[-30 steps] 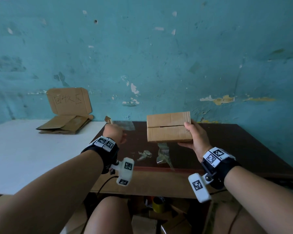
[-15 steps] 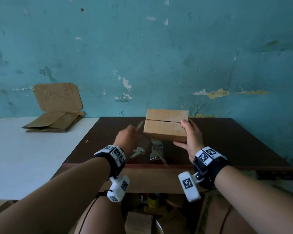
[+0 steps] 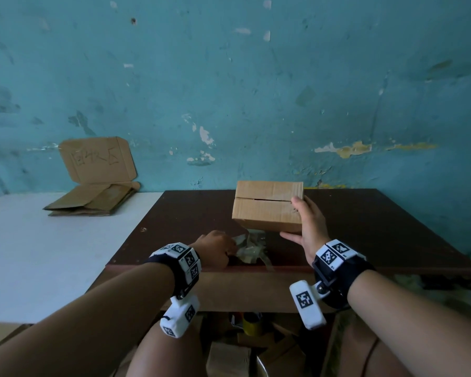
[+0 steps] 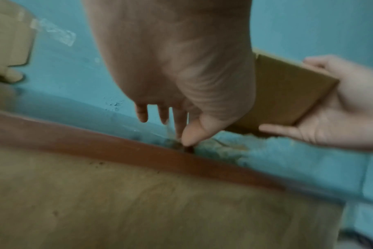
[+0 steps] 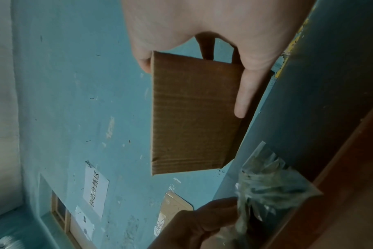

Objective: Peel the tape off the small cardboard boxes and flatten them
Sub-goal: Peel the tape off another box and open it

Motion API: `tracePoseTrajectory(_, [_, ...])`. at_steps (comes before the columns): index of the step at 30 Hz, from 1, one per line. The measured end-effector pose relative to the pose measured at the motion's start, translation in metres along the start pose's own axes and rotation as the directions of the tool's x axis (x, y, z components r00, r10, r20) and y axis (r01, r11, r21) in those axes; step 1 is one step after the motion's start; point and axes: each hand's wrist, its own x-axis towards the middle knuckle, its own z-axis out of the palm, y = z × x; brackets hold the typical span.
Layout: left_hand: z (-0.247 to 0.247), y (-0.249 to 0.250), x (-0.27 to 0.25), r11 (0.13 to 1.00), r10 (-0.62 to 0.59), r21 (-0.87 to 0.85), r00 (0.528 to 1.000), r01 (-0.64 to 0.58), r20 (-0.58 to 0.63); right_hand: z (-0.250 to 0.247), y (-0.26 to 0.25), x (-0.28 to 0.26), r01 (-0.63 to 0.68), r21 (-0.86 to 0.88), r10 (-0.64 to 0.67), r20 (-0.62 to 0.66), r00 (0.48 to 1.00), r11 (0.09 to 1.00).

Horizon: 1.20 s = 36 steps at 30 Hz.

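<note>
My right hand (image 3: 310, 227) grips a small brown cardboard box (image 3: 267, 210) by its right end and holds it in the air above the dark brown table (image 3: 365, 227). The seam between its top flaps shows no tape. In the right wrist view the thumb lies along one side of the box (image 5: 192, 114). A crumpled pile of clear tape (image 3: 252, 250) sits at the table's front edge, below the box. My left hand (image 3: 215, 248) is down at that pile, thumb and forefinger pinching tape (image 4: 219, 148) against the table.
Several flattened boxes (image 3: 93, 202) lie on the white table (image 3: 38, 254) at the left, under a cardboard sign (image 3: 98, 159) leaning on the teal wall. Under the brown table are loose cardboard (image 3: 229, 357) and a yellow tape roll (image 3: 252, 323).
My left hand has come from the back left of the brown table down and toward me to the tape pile. The right hand has kept hold of the box, now tilted slightly.
</note>
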Motion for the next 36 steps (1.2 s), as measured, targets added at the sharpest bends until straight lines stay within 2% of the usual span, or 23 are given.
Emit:
tracePoseTrajectory(2, [-0.005,0.000,-0.003,0.995,0.013,-0.099,0.999,-0.018,-0.052,0.002,-0.001,-0.002,-0.003,0.003,0.003,0.011,1.000,1.000])
tracePoseTrajectory(4, [-0.013,0.002,-0.008,0.966,-0.017,-0.258,0.983,-0.031,-0.181,0.005,-0.003,-0.004,0.000,0.007,0.000,0.026,1.000,1.000])
tracePoseTrajectory(5, [-0.017,0.000,-0.008,0.946,-0.057,-0.324,0.964,-0.032,-0.261,0.005,-0.005,-0.005,0.001,0.008,-0.001,0.032,0.999,1.000])
tracePoseTrajectory(7, [-0.028,-0.002,-0.011,0.848,-0.243,-0.529,0.896,0.011,-0.371,0.005,-0.009,-0.006,0.001,0.004,-0.001,0.041,0.999,1.000])
tracePoseTrajectory(9, [-0.043,-0.003,-0.011,0.661,-0.437,-0.751,0.807,-0.010,-0.396,0.005,-0.013,-0.006,-0.004,-0.009,0.004,0.053,0.999,1.000])
tracePoseTrajectory(10, [-0.052,0.001,-0.011,0.523,-0.474,-0.850,0.807,-0.063,-0.352,0.006,-0.015,-0.005,-0.010,-0.015,0.011,0.062,0.998,1.000])
tracePoseTrajectory(12, [-0.069,0.011,-0.014,0.246,-0.462,-0.955,0.846,-0.165,-0.266,0.011,-0.017,-0.006,-0.016,-0.033,0.019,0.084,0.996,0.999])
tracePoseTrajectory(13, [-0.077,0.018,-0.016,0.165,-0.448,-0.969,0.861,-0.186,-0.241,0.014,-0.019,-0.007,-0.022,-0.049,0.026,0.091,0.996,0.999])
tracePoseTrajectory(14, [-0.084,0.023,-0.018,0.154,-0.440,-0.969,0.865,-0.191,-0.240,0.016,-0.019,-0.007,-0.031,-0.065,0.037,0.089,0.995,0.997])
tracePoseTrajectory(20, [-0.097,0.028,-0.029,0.216,-0.379,-0.953,0.881,-0.214,-0.284,0.021,-0.024,-0.004,-0.016,-0.173,0.034,0.102,0.994,0.985])
tracePoseTrajectory(23, [-0.095,0.026,-0.033,0.319,-0.315,-0.912,0.878,-0.259,-0.359,0.023,-0.028,-0.009,-0.026,-0.215,0.056,0.139,0.989,0.976])
tracePoseTrajectory(25, [-0.096,0.027,-0.037,0.357,-0.329,-0.895,0.860,-0.269,-0.390,0.025,-0.027,-0.009,-0.012,-0.244,0.049,0.146,0.988,0.970])
tracePoseTrajectory(30, [-0.098,0.031,-0.041,0.322,-0.394,-0.906,0.831,-0.275,-0.393,0.024,-0.020,-0.008,0.015,-0.248,0.019,0.135,0.991,0.969])
tracePoseTrajectory(32, [-0.098,0.034,-0.040,0.274,-0.437,-0.918,0.813,-0.288,-0.385,0.026,-0.019,-0.009,0.029,-0.196,-0.006,0.115,0.993,0.980])
tracePoseTrajectory(36, [-0.096,0.041,-0.041,0.225,-0.584,-0.929,0.723,-0.293,-0.369,0.041,-0.024,-0.017,0.106,-0.079,-0.095,0.130,0.987,0.991])
